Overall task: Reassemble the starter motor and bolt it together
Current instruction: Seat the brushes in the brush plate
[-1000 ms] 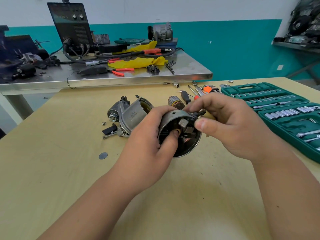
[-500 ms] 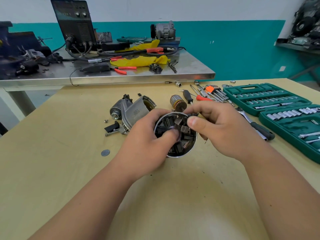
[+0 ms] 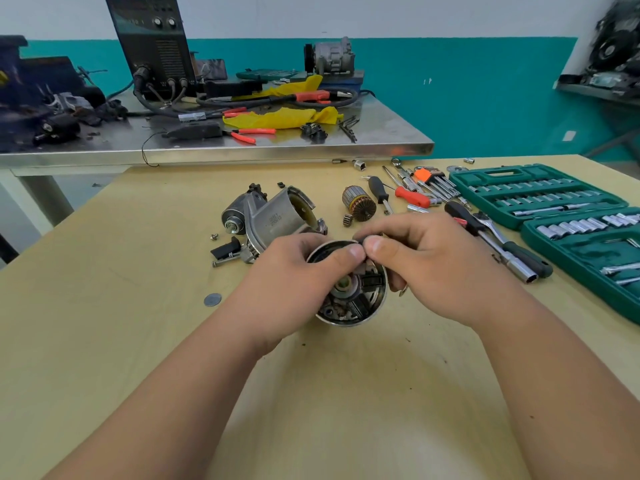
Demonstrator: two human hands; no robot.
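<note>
The brush housing (image 3: 350,308), a round steel cup with dark brush blocks around a central bush, is held just above the table (image 3: 131,358), open face turned up toward the camera. Compared with half a second ago, the left thumb has come off the middle of the cup and now sits at the upper rim, tip touching the right thumb, so the central bush shows. The left hand (image 3: 294,275) grips the housing from its left side, fingers wrapped behind it. The right hand (image 3: 436,265) holds it from the right, thumb and forefinger pinched on a small dark piece at the upper rim; what that piece is cannot be told. The housing sits between both hands, under the thumbs. Just behind the left hand lies the nose casing with solenoid (image 3: 273,216), and the armature (image 3: 358,204) lies beyond the right hand. A ratchet (image 3: 498,247) lies right of the right hand, and the green socket case (image 3: 540,199) is farther right. A flat metal disc (image 3: 212,300) lies left of the left wrist.
</note>
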